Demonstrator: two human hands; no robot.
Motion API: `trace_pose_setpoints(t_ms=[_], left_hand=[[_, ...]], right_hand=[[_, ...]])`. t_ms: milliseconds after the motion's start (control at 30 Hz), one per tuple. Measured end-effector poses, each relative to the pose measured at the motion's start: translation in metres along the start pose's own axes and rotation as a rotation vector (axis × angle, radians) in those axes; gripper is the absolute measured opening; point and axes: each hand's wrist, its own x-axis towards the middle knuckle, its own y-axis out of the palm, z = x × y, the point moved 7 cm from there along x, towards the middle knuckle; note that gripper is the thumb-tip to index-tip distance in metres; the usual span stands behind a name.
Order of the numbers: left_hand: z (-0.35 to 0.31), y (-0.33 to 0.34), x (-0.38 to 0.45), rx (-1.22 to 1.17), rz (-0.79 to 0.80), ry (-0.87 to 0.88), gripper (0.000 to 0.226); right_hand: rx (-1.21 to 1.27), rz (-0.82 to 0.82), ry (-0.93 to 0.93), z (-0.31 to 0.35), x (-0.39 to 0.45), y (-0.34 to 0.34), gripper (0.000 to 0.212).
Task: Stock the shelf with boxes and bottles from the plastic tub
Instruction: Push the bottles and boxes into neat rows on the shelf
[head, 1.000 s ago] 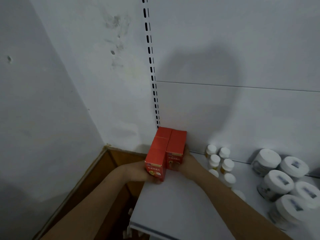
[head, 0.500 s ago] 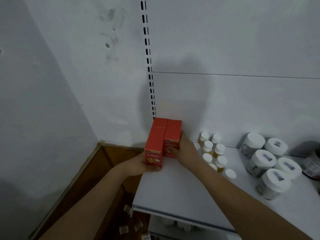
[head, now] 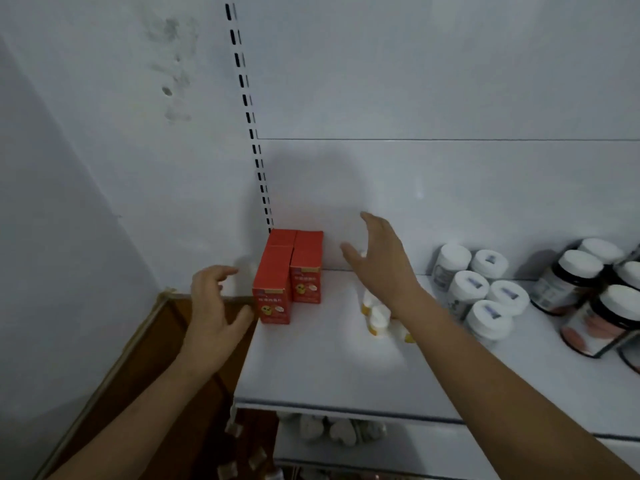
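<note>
White shelf (head: 329, 368) holds red boxes (head: 289, 275) at its left end; left hand (head: 214, 310) and right hand (head: 379, 261) flank them, fingers spread, empty.

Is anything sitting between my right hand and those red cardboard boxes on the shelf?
Nothing visible. Only bare white shelf lies between the open right hand and the red cardboard boxes. The small white-capped bottles sit under the wrist, right of the gap.

Red boxes (head: 289, 275) stand on the shelf (head: 329, 368); left hand (head: 214, 306) and right hand (head: 377, 261) spread, empty.
</note>
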Motion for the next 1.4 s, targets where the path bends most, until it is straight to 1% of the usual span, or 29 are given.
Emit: trace_pose_setpoints(t_ms=[33,67,133,233,267,333,433,567,633,700,800,867,967,1033,1100,1200,1300,1400], left_hand=[[-0.019,-0.005,-0.002,-0.007,-0.084,0.065,0.050],[-0.033,-0.004,-0.002,-0.023,-0.129,0.096,0.047],[-0.068,0.008,0.000,-0.068,-0.136,0.163,0.043],[-0.121,0.051,0.002,-0.067,-0.004,0.323,0.032],[-0.132,0.069,0.001,-0.053,0.048,0.346,0.033],[-0.141,0.102,0.000,-0.030,0.117,0.334,0.039],[-0.131,0.140,-0.003,-0.024,0.186,0.243,0.052],[-0.112,0.168,-0.018,-0.092,0.295,0.015,0.077],[-0.098,0.183,-0.026,-0.006,0.366,-0.014,0.083],[-0.081,0.196,-0.033,0.157,0.415,0.025,0.090],[-0.070,0.202,-0.036,0.236,0.413,0.019,0.086],[-0.072,0.204,-0.037,0.264,0.402,0.040,0.082],[-0.068,0.207,-0.037,0.308,0.411,0.069,0.073],[-0.063,0.209,-0.035,0.319,0.425,0.062,0.069],[-0.062,0.210,-0.033,0.314,0.438,0.052,0.068],[-0.060,0.211,-0.028,0.339,0.453,0.073,0.069],[-0.059,0.214,-0.023,0.363,0.477,0.107,0.070],[-0.058,0.215,-0.017,0.349,0.480,0.141,0.074]], right_hand=[[0.004,-0.053,0.007,-0.002,0.001,-0.017,0.065],[0.005,-0.109,0.017,-0.006,0.002,-0.034,0.060],[-0.006,-0.213,0.008,-0.012,0.000,-0.069,0.052],[0.011,-0.295,0.024,-0.028,-0.006,-0.112,0.044],[0.021,-0.306,0.037,-0.034,-0.010,-0.122,0.043],[0.041,-0.306,0.047,-0.044,-0.023,-0.134,0.043],[0.081,-0.231,0.063,-0.057,-0.056,-0.119,0.043],[0.158,-0.013,0.157,-0.075,-0.117,-0.063,0.052],[0.165,0.030,0.180,-0.085,-0.133,-0.037,0.057],[0.090,0.025,0.155,-0.100,-0.138,-0.019,0.062],[0.024,0.108,0.191,-0.119,-0.139,-0.002,0.075],[0.022,0.152,0.189,-0.124,-0.136,0.005,0.078],[-0.050,0.154,0.132,-0.129,-0.127,0.011,0.068],[-0.175,0.137,0.082,-0.130,-0.121,0.015,0.060],[-0.297,0.131,0.081,-0.131,-0.119,0.018,0.056],[-0.388,0.121,0.064,-0.128,-0.123,0.018,0.054],[-0.412,0.100,0.056,-0.130,-0.122,0.019,0.057],[-0.366,0.099,0.116,-0.137,-0.115,0.021,0.071]])
